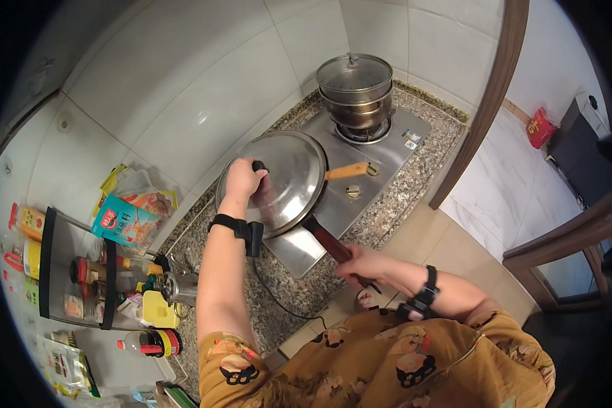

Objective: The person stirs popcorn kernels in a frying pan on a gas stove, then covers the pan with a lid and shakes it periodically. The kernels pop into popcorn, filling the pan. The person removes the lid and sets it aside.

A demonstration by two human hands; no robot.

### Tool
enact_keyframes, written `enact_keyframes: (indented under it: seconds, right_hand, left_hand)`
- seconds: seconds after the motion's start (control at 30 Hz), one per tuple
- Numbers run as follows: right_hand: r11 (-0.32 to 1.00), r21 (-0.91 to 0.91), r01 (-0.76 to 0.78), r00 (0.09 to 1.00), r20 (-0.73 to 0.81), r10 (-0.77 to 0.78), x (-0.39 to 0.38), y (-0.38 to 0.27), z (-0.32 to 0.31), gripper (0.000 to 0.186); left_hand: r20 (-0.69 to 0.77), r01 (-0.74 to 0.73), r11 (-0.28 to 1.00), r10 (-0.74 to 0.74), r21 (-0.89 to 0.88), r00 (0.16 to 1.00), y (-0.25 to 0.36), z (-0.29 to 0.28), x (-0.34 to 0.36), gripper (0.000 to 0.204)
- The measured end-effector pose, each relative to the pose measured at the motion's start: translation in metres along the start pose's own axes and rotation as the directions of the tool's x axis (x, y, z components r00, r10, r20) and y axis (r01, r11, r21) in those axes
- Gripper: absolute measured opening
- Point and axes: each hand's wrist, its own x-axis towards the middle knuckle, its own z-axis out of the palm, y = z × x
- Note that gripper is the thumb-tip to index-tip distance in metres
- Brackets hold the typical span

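My left hand [243, 179] grips the black knob of a round steel lid [287, 178] and holds it tilted over a pan on the near burner of a steel gas hob [394, 146]. My right hand [362, 263] is closed around the pan's dark red handle [328, 241], which sticks out toward me. A wooden utensil handle [347, 171] pokes out from under the lid on the right. The pan's body and contents are hidden by the lid.
A lidded steel pot stack [355, 88] sits on the far burner. A speckled granite counter [428, 153] carries the hob. To the left are a rack of spice jars [81, 272], snack packets [126, 221] and a yellow-capped container [158, 309]. A doorway opens at right.
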Motion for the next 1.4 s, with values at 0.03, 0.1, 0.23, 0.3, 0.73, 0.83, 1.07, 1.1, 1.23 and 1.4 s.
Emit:
enact_keyframes:
  seconds: [0.03, 0.1, 0.23, 0.3, 0.73, 0.83, 1.07, 1.1, 1.23, 1.4]
  right_hand:
    - [0.999, -0.03, -0.03, 1.0, 0.006, 0.03, -0.016, -0.003, 0.004, 0.034]
    - [1.0, -0.013, -0.019, 1.0, 0.0, 0.019, -0.01, -0.002, 0.002, 0.032]
    - [0.998, -0.066, -0.004, 1.0, 0.022, 0.005, -0.025, -0.017, -0.001, 0.027]
    - [0.999, -0.019, 0.032, 0.999, 0.02, -0.032, -0.01, 0.003, -0.012, 0.027]
    - [0.993, 0.113, 0.017, 0.998, 0.063, -0.024, 0.01, -0.011, -0.013, 0.028]
    - [0.993, 0.089, -0.079, 0.993, 0.094, 0.071, -0.017, -0.014, -0.019, 0.032]
    - [0.996, 0.074, -0.053, 0.994, 0.095, 0.045, 0.002, 0.0, -0.033, 0.033]
    - [0.997, 0.062, -0.053, 0.993, 0.105, 0.046, 0.004, 0.001, -0.034, 0.032]
    - [0.999, 0.043, -0.03, 0.996, 0.08, 0.027, 0.007, 0.002, -0.032, 0.029]
    - [0.998, 0.05, -0.034, 0.997, 0.067, 0.03, 0.011, 0.002, -0.028, 0.03]
  left_hand:
    - [-0.01, -0.004, 1.0, 0.003, -0.002, 1.0, -0.001, -0.001, -0.001, 0.04]
    - [-0.031, -0.004, 1.0, 0.004, -0.005, 1.0, -0.006, -0.003, -0.002, 0.039]
    - [-0.041, -0.034, 0.999, 0.034, 0.001, 0.999, 0.003, -0.026, -0.004, 0.041]
    - [-0.13, -0.11, 0.994, 0.113, 0.026, 0.985, 0.004, -0.022, -0.003, 0.039]
    - [-0.009, 0.036, 0.999, -0.037, -0.009, 0.999, -0.003, -0.022, -0.007, 0.045]
    - [-0.054, -0.03, 0.996, 0.035, 0.083, 0.998, 0.003, -0.021, -0.012, 0.048]
    - [-0.097, 0.001, 0.998, 0.005, 0.07, 0.995, -0.01, 0.009, -0.002, 0.047]
    - [-0.115, 0.016, 0.998, -0.009, 0.067, 0.993, -0.014, 0.013, -0.002, 0.047]
    - [-0.079, 0.03, 0.999, -0.027, 0.036, 0.997, -0.002, 0.009, 0.001, 0.046]
    - [-0.077, 0.023, 0.999, -0.02, 0.032, 0.997, -0.001, 0.008, 0.0, 0.048]
